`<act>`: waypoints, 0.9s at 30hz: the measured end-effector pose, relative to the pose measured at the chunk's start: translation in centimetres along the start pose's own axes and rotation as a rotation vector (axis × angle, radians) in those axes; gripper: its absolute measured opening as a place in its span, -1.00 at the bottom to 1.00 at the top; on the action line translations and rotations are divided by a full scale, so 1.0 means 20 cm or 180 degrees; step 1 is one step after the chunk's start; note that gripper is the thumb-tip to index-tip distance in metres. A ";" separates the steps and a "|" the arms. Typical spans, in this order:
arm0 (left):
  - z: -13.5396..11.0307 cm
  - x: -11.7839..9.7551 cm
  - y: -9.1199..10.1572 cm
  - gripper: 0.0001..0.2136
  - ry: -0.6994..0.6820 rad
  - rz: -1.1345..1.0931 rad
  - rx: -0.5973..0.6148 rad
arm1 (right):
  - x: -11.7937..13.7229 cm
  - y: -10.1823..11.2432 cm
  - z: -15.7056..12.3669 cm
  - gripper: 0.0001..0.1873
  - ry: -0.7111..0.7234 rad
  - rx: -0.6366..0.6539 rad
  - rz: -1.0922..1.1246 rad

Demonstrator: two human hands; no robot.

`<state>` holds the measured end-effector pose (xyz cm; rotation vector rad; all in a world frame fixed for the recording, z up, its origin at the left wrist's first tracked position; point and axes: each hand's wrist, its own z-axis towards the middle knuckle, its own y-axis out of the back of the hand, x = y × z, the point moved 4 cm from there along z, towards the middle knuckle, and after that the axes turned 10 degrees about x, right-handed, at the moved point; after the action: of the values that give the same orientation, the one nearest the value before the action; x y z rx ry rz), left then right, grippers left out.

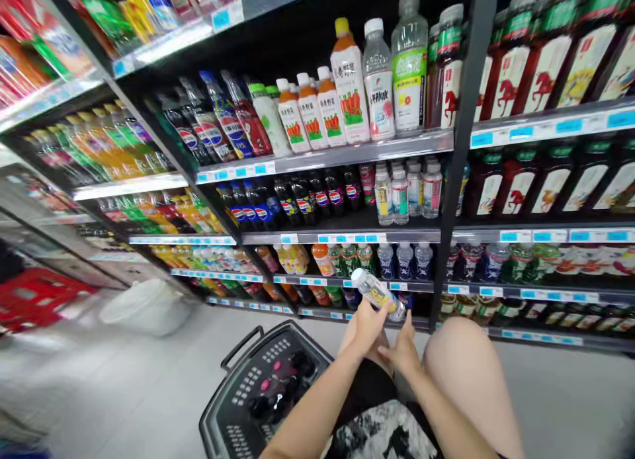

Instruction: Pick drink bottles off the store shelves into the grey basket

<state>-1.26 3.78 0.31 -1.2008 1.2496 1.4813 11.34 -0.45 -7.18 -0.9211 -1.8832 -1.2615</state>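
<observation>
A clear plastic drink bottle (378,293) with a white cap and a yellow label lies tilted in front of the low shelves, its cap pointing up and left. Wrapped round its middle from below is my left hand (368,323). My right hand (404,345) is just below the bottle's base, thumb and fingers apart, holding nothing. Whether a fingertip touches the base, I cannot tell. Similar white-capped bottles (399,196) stand on the shelf above.
A dark shopping basket (218,396) with dark and pink items sits on the floor at my left. Shelves (342,236) full of drink bottles rise ahead. Further left are a white tub (149,307) and a red crate (37,300). My bent knee (459,353) is at the right.
</observation>
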 end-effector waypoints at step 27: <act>1.07 -0.98 -0.67 -0.38 -0.0444 0.2059 0.0357 | 0.04 0.10 -0.08 0.18 -0.0374 0.0500 -0.0199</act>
<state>12.31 26.77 17.93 -0.6219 1.6892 1.8762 12.89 -1.29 -5.08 -0.8754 -2.0848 -1.0977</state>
